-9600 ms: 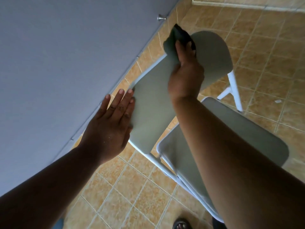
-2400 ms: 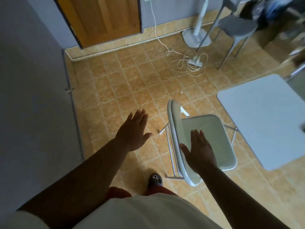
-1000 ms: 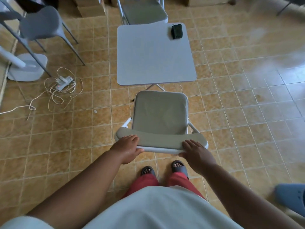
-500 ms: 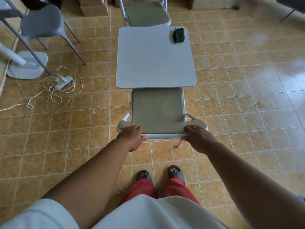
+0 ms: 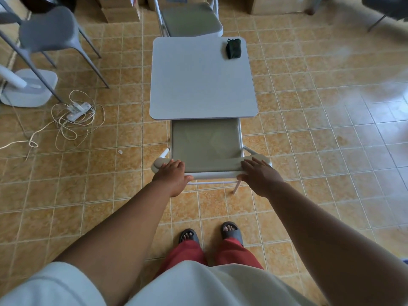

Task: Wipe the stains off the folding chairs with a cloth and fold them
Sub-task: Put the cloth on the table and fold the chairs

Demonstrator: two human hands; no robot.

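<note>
An unfolded grey folding chair (image 5: 205,142) with a white frame stands in front of me, its seat partly tucked under a small grey table (image 5: 198,85). My left hand (image 5: 174,175) grips the left end of the chair's backrest top. My right hand (image 5: 258,173) grips the right end. A dark green cloth (image 5: 233,48) lies bunched on the table's far right corner, away from both hands. A second grey folding chair (image 5: 192,21) stands unfolded beyond the table.
A grey plastic chair (image 5: 48,29) and a white fan base (image 5: 28,87) stand at the far left, with a tangled white cord and power strip (image 5: 75,111) on the tiled floor. Cardboard boxes (image 5: 120,7) line the far wall. My sandalled feet (image 5: 209,234) stand behind the chair.
I have pushed the chair forward with both hands on its backrest, so its seat now sits further under the table. The cloth stays on the table.
</note>
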